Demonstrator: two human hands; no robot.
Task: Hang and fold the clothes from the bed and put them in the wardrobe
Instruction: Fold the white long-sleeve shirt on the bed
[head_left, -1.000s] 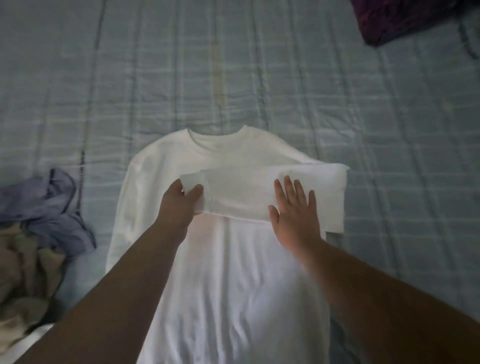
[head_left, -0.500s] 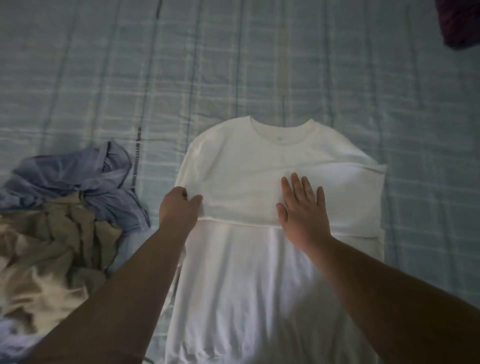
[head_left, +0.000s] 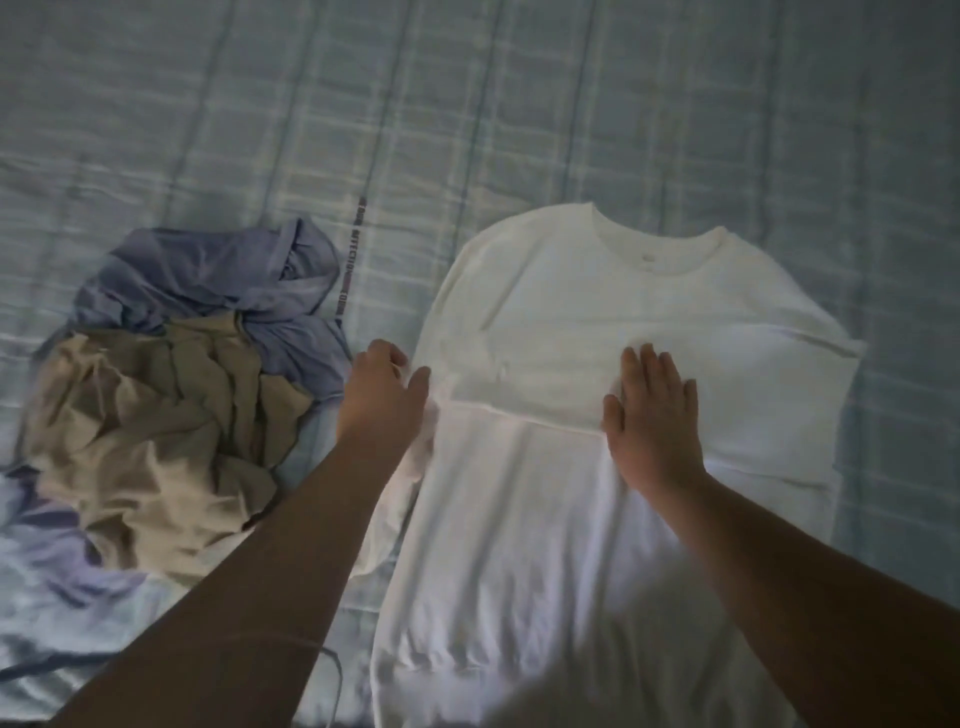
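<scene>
- White top (head_left: 545, 291), long-sleeved, round neck. It lies flat on the bed (head_left: 311, 114), right of centre in the head view, with the neckline away from the person and the hem toward them.
- One sleeve (head_left: 519, 374) is folded across the chest, from the top's right edge to its left edge. Its lower edge makes a straight line across the body of the garment.
- Left hand (head_left: 382, 400): at the top's left edge, at the end of the folded sleeve. Fingers (head_left: 387, 356) are curled with the thumb opposed. White cloth shows between them, so they are grasping the sleeve end in a pinch.
- Right hand (head_left: 654, 426): palm down on the sleeve, near mid-chest. Its fingers are straight, close together and pointing toward the neckline. They are released, grasping nothing, and press flat on the cloth.
- Both forearms are bare and enter from the bottom edge.
- Left of the top is a heap of crumpled clothes. A lavender-blue garment (head_left: 208, 280) is on the far side. A beige garment (head_left: 156, 415) is nearer and partly over it. The left hand is just beside the heap; contact cannot be told.
- Pale blue cloth (head_left: 47, 623) at lower left, by the heap. It is too blurred to identify.
- The bed cover is blue-grey with lighter check lines. A dark stripe with lettering (head_left: 348, 270) runs between the heap and the top; the lettering is not legible.
- Dim light; the hem area is blurred.
</scene>
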